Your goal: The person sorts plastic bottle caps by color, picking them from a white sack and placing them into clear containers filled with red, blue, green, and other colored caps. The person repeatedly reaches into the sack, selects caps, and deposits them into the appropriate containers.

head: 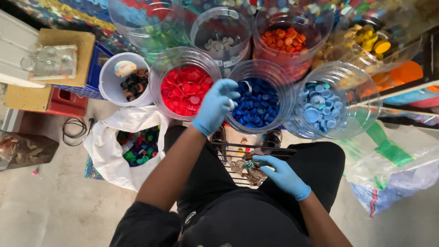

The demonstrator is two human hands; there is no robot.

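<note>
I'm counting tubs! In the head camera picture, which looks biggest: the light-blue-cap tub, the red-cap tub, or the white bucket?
1. Light-blue-cap tub, largest.
2. Red-cap tub, smaller; it may sit farther from the camera, so the gap is unsure.
3. White bucket, smallest.

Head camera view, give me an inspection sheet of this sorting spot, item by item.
Surface: bare concrete floor; wire rack between the knees, holding scraps.
Job's things: clear tubs of caps sorted by colour: red tub, dark blue tub, light blue tub, orange tub.
Clutter: white bag of mixed caps, plastic sheeting.
Hands: left hand, gloved, over the dark blue tub's rim; right hand, gloved, on the scraps.
Cables: black coil.
Surroundings: crates, wooden boards.
</note>
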